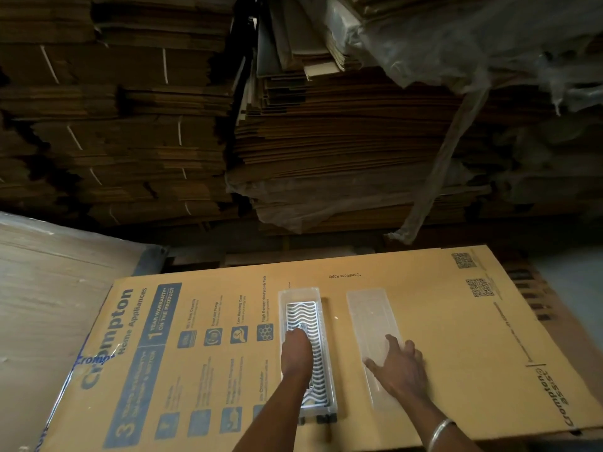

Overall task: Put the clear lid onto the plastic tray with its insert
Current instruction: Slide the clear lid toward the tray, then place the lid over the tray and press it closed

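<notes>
Cardboard sheet (pixel 408 288); clear lid (pixel 368 316) lengthwise, tray-parallel.

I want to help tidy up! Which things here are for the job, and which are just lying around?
For the job:
- plastic tray
- wavy insert inside it
- clear lid beside it
- left hand pressing in the tray
- right hand on the lid

Just lying about:
- printed cardboard sheet underneath
- stacked flat cartons behind
- plastic wrap above

Bare forearms, silver bangle (pixel 440 430) — right wrist
</notes>
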Demonstrator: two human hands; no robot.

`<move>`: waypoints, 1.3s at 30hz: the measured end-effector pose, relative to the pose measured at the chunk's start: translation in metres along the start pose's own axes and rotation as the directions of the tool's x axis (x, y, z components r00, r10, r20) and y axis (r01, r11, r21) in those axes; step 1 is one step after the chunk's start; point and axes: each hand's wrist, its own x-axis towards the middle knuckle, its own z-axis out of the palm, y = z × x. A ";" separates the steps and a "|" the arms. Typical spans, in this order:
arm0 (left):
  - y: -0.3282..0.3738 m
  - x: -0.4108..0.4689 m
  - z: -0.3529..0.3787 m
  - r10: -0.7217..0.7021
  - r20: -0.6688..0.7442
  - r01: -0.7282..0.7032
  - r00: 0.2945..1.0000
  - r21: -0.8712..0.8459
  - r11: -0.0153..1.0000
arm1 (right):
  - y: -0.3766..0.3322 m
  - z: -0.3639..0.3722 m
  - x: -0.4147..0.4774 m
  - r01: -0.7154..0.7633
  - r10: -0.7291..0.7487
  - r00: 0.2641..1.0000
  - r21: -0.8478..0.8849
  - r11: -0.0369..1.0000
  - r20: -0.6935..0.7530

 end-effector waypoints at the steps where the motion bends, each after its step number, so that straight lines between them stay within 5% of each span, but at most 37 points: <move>1: 0.000 0.001 0.000 0.002 0.001 -0.002 1.000 0.004 1.000 | -0.001 0.001 -0.001 -0.003 0.003 1.000 -0.005 1.000 0.010; 10: -0.003 0.004 -0.005 0.014 0.020 -0.014 1.000 0.028 1.000 | -0.005 0.009 -0.001 0.002 -0.001 1.000 -0.081 0.997 0.014; 16: -0.024 0.000 -0.024 0.031 -0.165 -0.055 0.986 -0.145 0.988 | -0.012 0.003 -0.006 0.013 -0.013 1.000 -0.070 0.997 -0.002; 22: -0.048 -0.001 -0.039 -0.040 -0.161 -0.008 0.986 -0.290 0.957 | -0.041 -0.008 -0.021 0.048 -0.048 0.999 -0.028 0.998 -0.011; 32: -0.078 -0.009 -0.043 -0.035 0.128 0.087 0.991 -0.429 0.899 | -0.123 0.002 -0.069 0.223 -0.223 0.975 -0.037 0.974 0.001; 39: -0.091 -0.030 -0.064 0.096 0.437 0.198 0.894 -0.579 0.791 | -0.149 0.028 -0.077 0.214 -0.208 0.975 -0.089 0.973 0.076</move>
